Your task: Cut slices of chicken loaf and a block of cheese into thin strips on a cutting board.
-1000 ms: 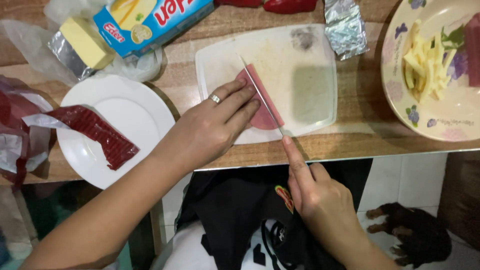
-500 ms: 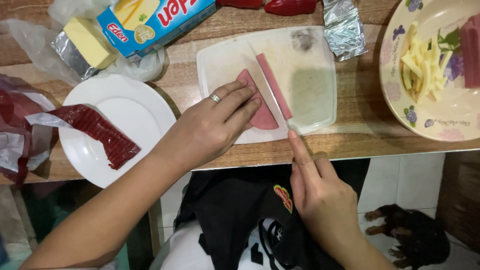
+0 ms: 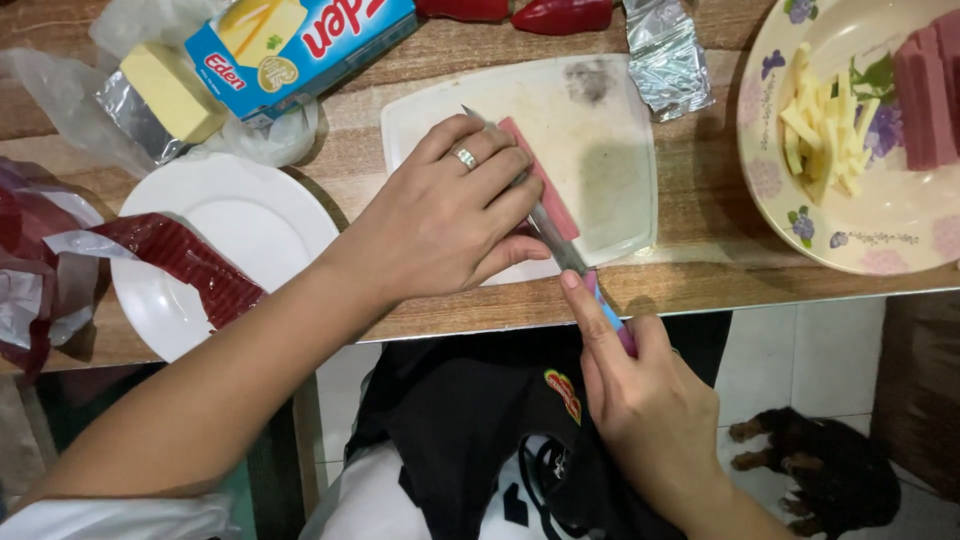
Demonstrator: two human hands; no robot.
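Observation:
A white cutting board (image 3: 600, 180) lies on the wooden table. On it my left hand (image 3: 450, 215), with a ring on one finger, presses down on a pink slab of meat that it mostly hides. A cut pink strip (image 3: 545, 185) lies just right of my fingers. My right hand (image 3: 645, 395) grips the handle of a knife (image 3: 545, 225) below the table edge, index finger along its spine. The blade runs up the board between my left fingers and the strip.
A white plate (image 3: 240, 230) with a red wrapper (image 3: 190, 265) sits at left. A block of cheese (image 3: 170, 90) in foil and a blue box (image 3: 300, 45) lie beyond it. A floral plate (image 3: 880, 230) with cheese sticks and pink strips stands at right. Foil (image 3: 665, 50) lies behind the board. A dark puppy (image 3: 830, 470) lies on the floor.
The knife has come back against the slab under my left fingers. My left hand has shifted to cover more of the meat, and one cut strip now lies apart on the right.

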